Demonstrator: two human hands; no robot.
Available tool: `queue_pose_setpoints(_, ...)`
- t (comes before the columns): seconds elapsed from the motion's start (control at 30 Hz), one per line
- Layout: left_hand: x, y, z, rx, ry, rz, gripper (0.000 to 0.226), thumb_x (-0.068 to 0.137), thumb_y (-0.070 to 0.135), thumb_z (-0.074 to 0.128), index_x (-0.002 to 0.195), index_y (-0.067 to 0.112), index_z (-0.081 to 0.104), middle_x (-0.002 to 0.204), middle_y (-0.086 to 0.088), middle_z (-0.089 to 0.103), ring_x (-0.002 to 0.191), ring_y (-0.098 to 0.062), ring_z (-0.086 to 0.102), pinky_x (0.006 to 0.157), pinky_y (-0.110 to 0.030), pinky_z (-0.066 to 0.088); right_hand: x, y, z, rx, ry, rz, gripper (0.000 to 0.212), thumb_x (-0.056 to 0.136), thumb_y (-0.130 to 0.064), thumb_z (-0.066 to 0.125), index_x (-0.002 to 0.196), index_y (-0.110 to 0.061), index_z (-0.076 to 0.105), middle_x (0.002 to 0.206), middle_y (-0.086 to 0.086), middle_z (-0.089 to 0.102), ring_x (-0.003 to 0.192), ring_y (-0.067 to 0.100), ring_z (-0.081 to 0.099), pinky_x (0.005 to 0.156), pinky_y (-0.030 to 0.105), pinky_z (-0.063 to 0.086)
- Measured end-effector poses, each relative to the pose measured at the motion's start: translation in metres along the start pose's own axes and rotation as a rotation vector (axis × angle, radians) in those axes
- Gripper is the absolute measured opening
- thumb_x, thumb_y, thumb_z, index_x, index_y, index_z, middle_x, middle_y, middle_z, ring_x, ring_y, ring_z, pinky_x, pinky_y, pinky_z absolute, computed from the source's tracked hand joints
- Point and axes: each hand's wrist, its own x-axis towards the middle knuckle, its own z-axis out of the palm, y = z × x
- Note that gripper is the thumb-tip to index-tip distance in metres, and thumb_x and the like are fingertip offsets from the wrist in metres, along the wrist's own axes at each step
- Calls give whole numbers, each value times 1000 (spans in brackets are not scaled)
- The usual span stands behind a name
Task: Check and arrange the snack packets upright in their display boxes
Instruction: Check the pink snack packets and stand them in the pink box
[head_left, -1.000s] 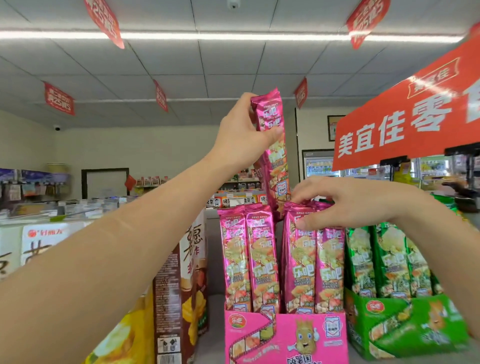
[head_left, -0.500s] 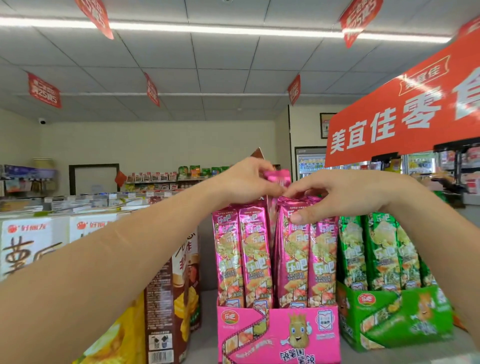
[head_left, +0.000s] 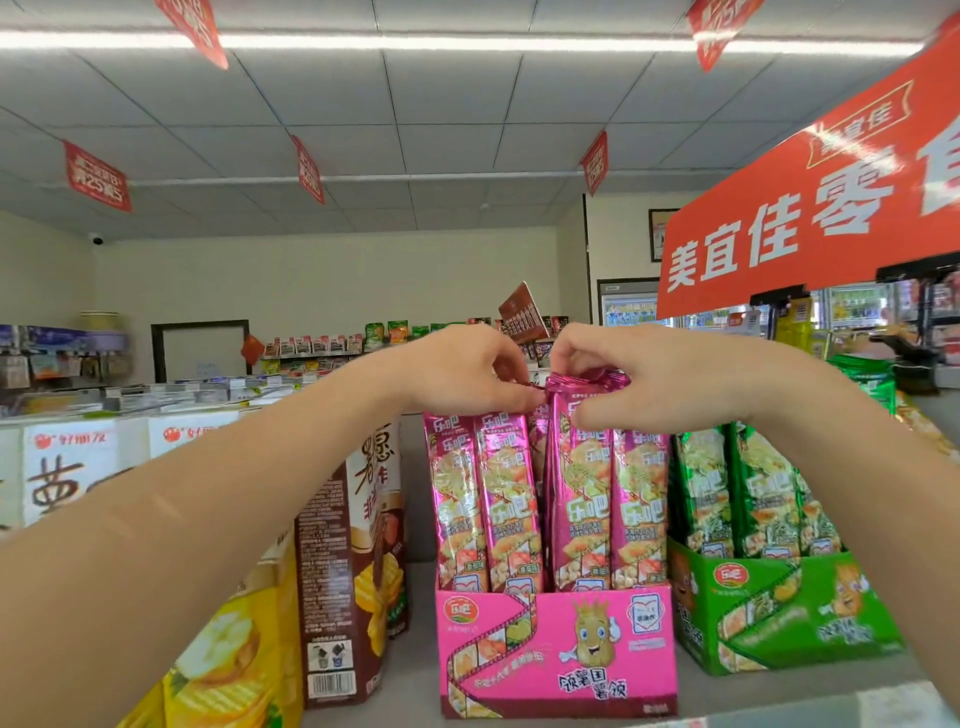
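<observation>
1. The left hand (head_left: 467, 374) pinches the top seam of the back packet (head_left: 538, 436) with curled fingers. This packet stands in the gap behind the front row, and a grip at the very top probably lets the long, limp packet hang straight as it seats.
2. The right hand (head_left: 649, 384) curls its fingers over the tops of the right pair (head_left: 608, 499), with the thumb pressed on the front face. I judge this keeps them upright and held aside, so a slot stays free.
3. The left pair (head_left: 480, 499) stands upright and untouched, side by side.
4. All of these sit in the pink box (head_left: 556, 654) on the shelf (head_left: 421, 675), between a brown carton (head_left: 353, 545) and the green box (head_left: 779, 613).
5. The green packets (head_left: 753, 488) stand upright too — likely next for checking.
6. The step in hand looks like settling the back packet. If either hand lets go early, the tall packets could lean or fold over.
</observation>
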Motion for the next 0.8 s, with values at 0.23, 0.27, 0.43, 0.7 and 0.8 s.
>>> queue_pose_setpoints(0.23, -29, 1, 2, 317, 31, 130, 47, 75, 61, 70, 97, 19, 68, 127, 1, 55, 116, -15, 44, 95, -20, 24, -5, 0, 24, -251, 217, -66, 39, 88, -52, 39, 125, -44, 45, 116, -23, 57, 109, 2, 51, 100, 43, 24)
queue_pose_setpoints(0.27, -33, 3, 2, 243, 75, 143, 43, 75, 56, 72, 99, 21, 68, 126, 5, 57, 113, -10, 45, 93, -20, 26, -8, 2, 28, -276, 254, -77, 44, 88, -53, 42, 131, -44, 43, 133, -21, 50, 125, 4, 42, 104, 45, 19)
queue_pose_setpoints(0.43, -53, 3, -1, -151, 162, 103, 22, 82, 37, 74, 99, 31, 62, 93, 14, 68, 87, 0, 64, 74, -26, 50, -21, 5, 42, -248, 430, -120, 61, 77, -50, 44, 138, -45, 39, 149, -20, 34, 137, 2, 25, 107, 43, 14)
queue_pose_setpoints(0.7, -68, 5, 22, -454, 528, 91, 13, 97, 20, 57, 95, 33, 56, 96, -2, 68, 91, -24, 68, 78, -52, 56, -23, 5, 50, -261, 368, -132, 56, 86, -46, 54, 139, -47, 36, 137, -21, 45, 131, 4, 35, 102, 42, 18)
queue_pose_setpoints(0.8, -69, 7, 12, -531, 814, 97, 12, 98, 19, 56, 102, 31, 55, 92, 6, 63, 84, -16, 64, 74, -42, 58, -24, 4, 49, -259, 357, -120, 58, 86, -48, 54, 140, -49, 32, 138, -21, 44, 132, 5, 34, 104, 47, 19)
